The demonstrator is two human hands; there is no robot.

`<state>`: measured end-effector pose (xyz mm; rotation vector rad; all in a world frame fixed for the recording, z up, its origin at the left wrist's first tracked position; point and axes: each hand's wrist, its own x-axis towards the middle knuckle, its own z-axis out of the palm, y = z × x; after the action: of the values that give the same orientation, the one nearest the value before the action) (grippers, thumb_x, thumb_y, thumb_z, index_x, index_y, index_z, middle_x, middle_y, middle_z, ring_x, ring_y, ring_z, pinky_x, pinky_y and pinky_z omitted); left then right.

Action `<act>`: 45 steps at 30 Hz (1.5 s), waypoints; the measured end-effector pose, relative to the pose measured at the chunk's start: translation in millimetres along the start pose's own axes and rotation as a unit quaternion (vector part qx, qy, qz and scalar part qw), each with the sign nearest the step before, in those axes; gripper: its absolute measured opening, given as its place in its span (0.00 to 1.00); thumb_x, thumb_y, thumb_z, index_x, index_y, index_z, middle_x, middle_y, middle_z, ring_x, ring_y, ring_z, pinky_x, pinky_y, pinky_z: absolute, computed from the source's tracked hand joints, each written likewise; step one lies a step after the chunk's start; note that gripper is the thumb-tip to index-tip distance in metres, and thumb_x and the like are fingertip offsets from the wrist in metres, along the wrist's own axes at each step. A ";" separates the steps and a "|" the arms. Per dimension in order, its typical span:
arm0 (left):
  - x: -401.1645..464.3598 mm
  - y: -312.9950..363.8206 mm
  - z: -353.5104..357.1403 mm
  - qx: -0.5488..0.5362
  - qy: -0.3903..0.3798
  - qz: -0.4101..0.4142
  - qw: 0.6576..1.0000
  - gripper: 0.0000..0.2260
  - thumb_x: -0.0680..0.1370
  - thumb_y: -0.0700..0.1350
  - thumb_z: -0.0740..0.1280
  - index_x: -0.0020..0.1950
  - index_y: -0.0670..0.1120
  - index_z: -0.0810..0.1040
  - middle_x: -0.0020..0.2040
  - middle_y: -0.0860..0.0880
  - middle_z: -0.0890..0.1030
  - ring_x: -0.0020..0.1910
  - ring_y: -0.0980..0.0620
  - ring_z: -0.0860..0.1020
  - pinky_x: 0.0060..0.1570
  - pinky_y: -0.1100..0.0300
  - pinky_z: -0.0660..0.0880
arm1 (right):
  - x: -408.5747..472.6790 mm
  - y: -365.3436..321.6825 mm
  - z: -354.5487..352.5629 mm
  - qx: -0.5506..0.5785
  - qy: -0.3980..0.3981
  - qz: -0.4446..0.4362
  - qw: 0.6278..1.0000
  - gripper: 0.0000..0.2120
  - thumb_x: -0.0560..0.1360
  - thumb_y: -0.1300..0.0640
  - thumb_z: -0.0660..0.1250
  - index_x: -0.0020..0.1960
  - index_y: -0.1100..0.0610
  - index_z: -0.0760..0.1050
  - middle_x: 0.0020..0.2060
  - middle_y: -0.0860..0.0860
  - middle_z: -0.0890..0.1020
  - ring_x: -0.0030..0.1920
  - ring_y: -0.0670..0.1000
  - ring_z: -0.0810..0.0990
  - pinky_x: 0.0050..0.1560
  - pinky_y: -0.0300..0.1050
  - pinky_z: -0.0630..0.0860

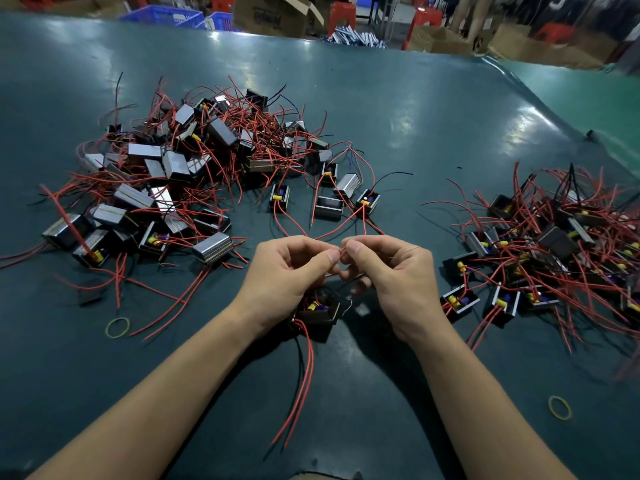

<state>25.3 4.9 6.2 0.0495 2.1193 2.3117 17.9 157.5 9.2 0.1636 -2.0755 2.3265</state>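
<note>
My left hand (289,271) and my right hand (388,275) meet above the green table (398,133); their thumbs and forefingers pinch a thin red wire (341,251) between them. Under my left palm sits a small black box module (320,315) with yellow and blue parts inside, and red and black leads (301,386) trail from it toward me. Whether the pinched wire belongs to this module cannot be told.
A big pile of similar modules with red wires (180,168) lies at the left, a second pile (554,251) at the right. Three loose modules (329,202) sit ahead of my hands. Yellow rubber bands (118,327) (559,407) lie on the table. Cardboard boxes (273,13) and blue crates stand beyond the far edge.
</note>
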 end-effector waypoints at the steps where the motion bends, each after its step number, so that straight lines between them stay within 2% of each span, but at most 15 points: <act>1: 0.1 -0.3 -0.4 0.002 0.001 -0.002 1.000 0.03 0.76 0.38 0.70 0.44 0.42 0.84 0.35 0.48 0.84 0.32 0.56 0.77 0.33 0.67 0.75 | 0.4 -0.4 -0.4 -0.005 0.002 0.003 1.000 0.04 0.75 0.62 0.71 0.44 0.56 0.84 0.35 0.54 0.85 0.32 0.50 0.83 0.28 0.39 0.76; 4: 1.2 -2.1 -1.6 0.019 0.019 0.001 1.000 0.03 0.75 0.40 0.71 0.43 0.44 0.84 0.35 0.48 0.84 0.33 0.54 0.78 0.33 0.64 0.77 | 0.7 -2.4 -2.4 -0.030 0.017 0.002 0.999 0.02 0.74 0.61 0.72 0.44 0.57 0.84 0.35 0.55 0.85 0.33 0.51 0.84 0.28 0.39 0.77; 11: 4.3 -2.6 0.0 0.060 0.068 0.031 0.995 0.05 0.76 0.39 0.70 0.41 0.45 0.81 0.31 0.54 0.80 0.33 0.59 0.77 0.37 0.67 0.75 | -1.3 -7.9 -6.1 -0.089 0.000 -0.030 0.996 0.03 0.75 0.61 0.72 0.43 0.55 0.83 0.35 0.53 0.85 0.35 0.51 0.84 0.30 0.40 0.77; 19: -0.6 -0.9 -1.5 0.086 0.011 0.057 0.995 0.04 0.76 0.37 0.70 0.43 0.43 0.81 0.32 0.54 0.81 0.33 0.60 0.79 0.37 0.70 0.73 | -1.6 -7.0 -8.2 -0.138 0.000 -0.052 0.989 0.04 0.74 0.59 0.73 0.41 0.52 0.82 0.34 0.52 0.84 0.36 0.50 0.84 0.29 0.38 0.77; 24: 1.2 -2.8 -1.8 0.089 0.020 0.056 0.994 0.04 0.76 0.37 0.70 0.42 0.44 0.81 0.32 0.54 0.82 0.34 0.60 0.80 0.38 0.69 0.74 | -1.8 -5.1 -4.8 -0.122 0.029 -0.041 0.991 0.05 0.74 0.60 0.72 0.40 0.53 0.82 0.32 0.52 0.84 0.34 0.49 0.84 0.28 0.38 0.75; 29: 2.4 -3.7 -2.7 0.091 0.023 0.047 0.995 0.06 0.76 0.36 0.70 0.40 0.45 0.80 0.32 0.52 0.80 0.32 0.57 0.77 0.35 0.66 0.73 | -2.7 -5.9 -1.4 -0.104 0.041 -0.038 0.993 0.06 0.75 0.61 0.71 0.39 0.54 0.80 0.32 0.53 0.83 0.33 0.50 0.84 0.27 0.37 0.75; 32: 2.9 -4.1 -2.5 0.091 0.020 0.043 0.995 0.07 0.76 0.36 0.69 0.39 0.45 0.78 0.32 0.48 0.79 0.31 0.52 0.75 0.33 0.61 0.72 | -4.0 -5.9 0.3 -0.095 0.050 -0.033 0.994 0.05 0.74 0.61 0.71 0.40 0.55 0.80 0.31 0.52 0.83 0.32 0.50 0.84 0.27 0.38 0.75; 37: 4.1 -4.1 -2.8 0.086 0.026 0.038 0.995 0.07 0.77 0.37 0.69 0.39 0.44 0.78 0.29 0.48 0.75 0.27 0.53 0.70 0.29 0.60 0.68 | -3.8 -7.0 0.8 -0.077 0.011 -0.041 0.996 0.03 0.74 0.62 0.72 0.42 0.56 0.82 0.34 0.53 0.84 0.35 0.50 0.83 0.29 0.39 0.76; 41: 4.1 -3.4 -3.6 0.079 0.024 0.033 0.996 0.05 0.77 0.37 0.69 0.41 0.43 0.78 0.28 0.50 0.74 0.26 0.53 0.70 0.28 0.62 0.68 | -5.7 -7.7 1.5 -0.100 0.009 -0.063 0.993 0.05 0.74 0.62 0.73 0.42 0.52 0.82 0.36 0.53 0.84 0.40 0.55 0.83 0.30 0.38 0.77; 45: 4.2 -4.1 -4.3 0.089 0.019 0.034 0.995 0.07 0.77 0.36 0.68 0.40 0.44 0.76 0.28 0.53 0.73 0.26 0.54 0.69 0.28 0.62 0.67 | -4.2 -5.1 2.5 -0.130 0.028 -0.073 0.988 0.05 0.75 0.62 0.71 0.42 0.53 0.79 0.36 0.55 0.82 0.41 0.59 0.82 0.28 0.38 0.76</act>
<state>20.9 1.1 1.8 0.0801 2.3746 2.1680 22.6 155.9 14.1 0.2318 -2.2302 1.9365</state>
